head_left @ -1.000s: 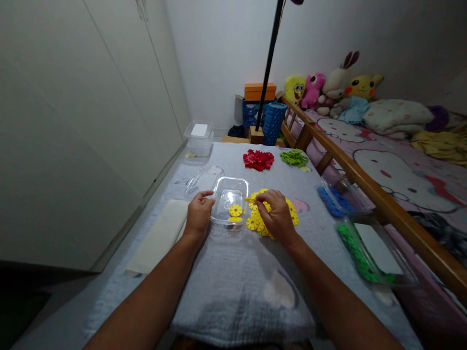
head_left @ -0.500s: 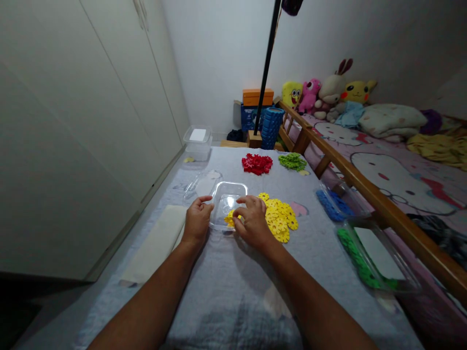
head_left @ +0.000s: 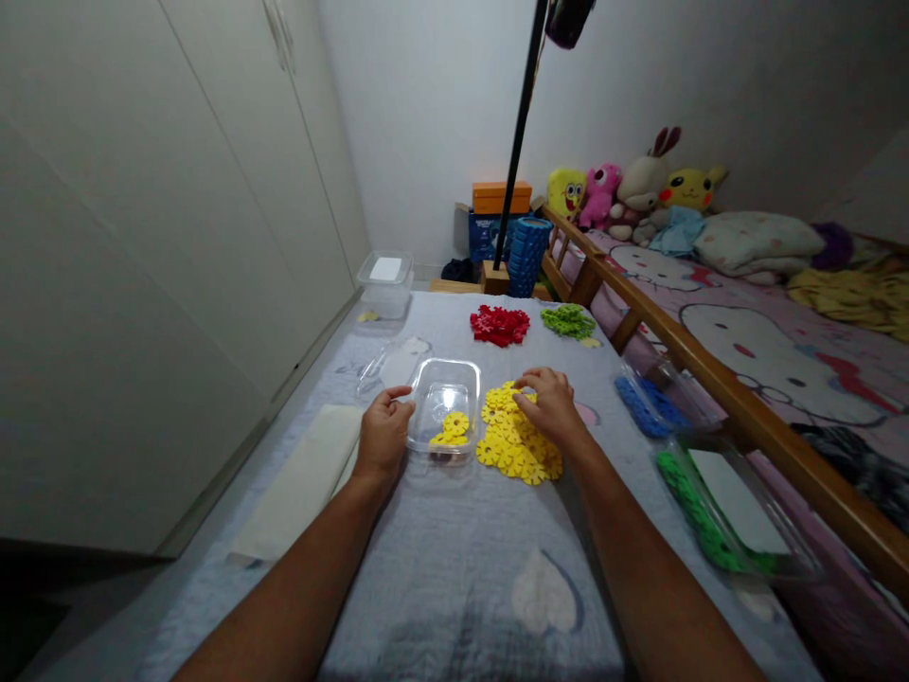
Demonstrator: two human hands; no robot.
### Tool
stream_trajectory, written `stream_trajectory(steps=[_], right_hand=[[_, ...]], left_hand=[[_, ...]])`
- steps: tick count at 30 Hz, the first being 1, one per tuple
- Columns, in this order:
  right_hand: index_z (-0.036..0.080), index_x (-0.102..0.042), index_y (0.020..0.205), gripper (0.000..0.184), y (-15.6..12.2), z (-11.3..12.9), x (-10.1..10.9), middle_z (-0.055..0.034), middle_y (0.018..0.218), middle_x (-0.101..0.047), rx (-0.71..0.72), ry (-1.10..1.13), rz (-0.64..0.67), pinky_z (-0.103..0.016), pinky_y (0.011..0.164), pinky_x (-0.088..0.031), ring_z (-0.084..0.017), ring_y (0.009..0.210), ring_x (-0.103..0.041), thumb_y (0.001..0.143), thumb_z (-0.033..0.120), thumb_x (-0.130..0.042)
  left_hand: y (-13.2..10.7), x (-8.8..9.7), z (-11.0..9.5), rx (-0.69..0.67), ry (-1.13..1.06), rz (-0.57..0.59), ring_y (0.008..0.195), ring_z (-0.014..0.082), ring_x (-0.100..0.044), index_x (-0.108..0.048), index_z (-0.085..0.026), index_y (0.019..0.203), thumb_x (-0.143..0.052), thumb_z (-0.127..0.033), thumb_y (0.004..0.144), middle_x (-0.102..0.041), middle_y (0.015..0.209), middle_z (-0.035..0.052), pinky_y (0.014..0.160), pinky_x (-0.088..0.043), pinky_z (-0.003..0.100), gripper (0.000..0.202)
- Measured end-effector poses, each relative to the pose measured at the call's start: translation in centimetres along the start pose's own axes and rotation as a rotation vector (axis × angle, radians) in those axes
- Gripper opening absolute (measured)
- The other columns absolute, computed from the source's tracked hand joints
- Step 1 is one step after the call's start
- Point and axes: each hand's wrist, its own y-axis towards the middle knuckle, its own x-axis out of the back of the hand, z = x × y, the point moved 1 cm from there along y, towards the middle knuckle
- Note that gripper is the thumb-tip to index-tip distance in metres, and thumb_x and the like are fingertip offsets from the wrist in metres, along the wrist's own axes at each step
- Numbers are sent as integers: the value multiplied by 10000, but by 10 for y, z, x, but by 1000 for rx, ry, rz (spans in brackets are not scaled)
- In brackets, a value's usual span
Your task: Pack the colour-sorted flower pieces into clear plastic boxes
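Note:
My left hand [head_left: 384, 431] grips the left rim of a clear plastic container [head_left: 423, 405], thumb and fingers closed on its edge. A few yellow snowflake discs [head_left: 453, 431] lie in the near end of the container. Just right of it, a pile of yellow snowflake discs [head_left: 521, 450] is heaped on the cloth. My right hand [head_left: 550, 405] is at the pile's far right side, thumb and fingers curved and apart at the upper discs. No disc shows between its fingertips.
Red pieces [head_left: 500, 325] and light green pieces [head_left: 567, 321] lie in heaps at the back. Boxes of blue pieces [head_left: 650, 405] and green pieces [head_left: 700, 516] stand at right by a wooden bed rail [head_left: 674, 327]. A clear lid [head_left: 389, 367], folded cloth [head_left: 305, 478] and lidded box [head_left: 384, 284] are left.
My right hand has moved right, from over the container to the yellow pile. Yellow discs now show uncovered inside the container, and the pile sits closer to it. My left hand stays on the rim.

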Motion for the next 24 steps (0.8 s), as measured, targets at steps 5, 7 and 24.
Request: stream_trajectory(steps=[5, 7, 24], right_hand=[[233, -734, 1260, 389, -5, 6, -15, -118, 1341, -647, 38, -150, 88, -455, 1064, -364, -318, 1249, -506, 901, 379, -712], [235, -700, 1325, 447, -6, 11, -19, -130, 1370, -632, 61, -204, 68, -478, 1088, -336, -327, 1281, -481, 913, 409, -703], [278, -814, 949, 137, -15, 17, -35, -73, 1144, -705, 206, -168, -73, -463, 1048, -273, -266, 1147, -491, 959, 301, -679]], left_hand=[[1, 1, 2, -4, -3, -4, 464, 78, -293, -655, -150, 1010, -714, -383, 643, -352, 531, -123, 485, -212, 223, 439], [0, 1, 2, 2, -8, -3, 467, 80, -298, -652, -151, 1014, -714, -385, 642, -356, 532, -122, 487, -219, 223, 443], [4, 2, 6, 5, -5, 27, 484, 91, -331, -649, -150, 1038, -698, -367, 652, -394, 545, -107, 488, -238, 226, 445]])
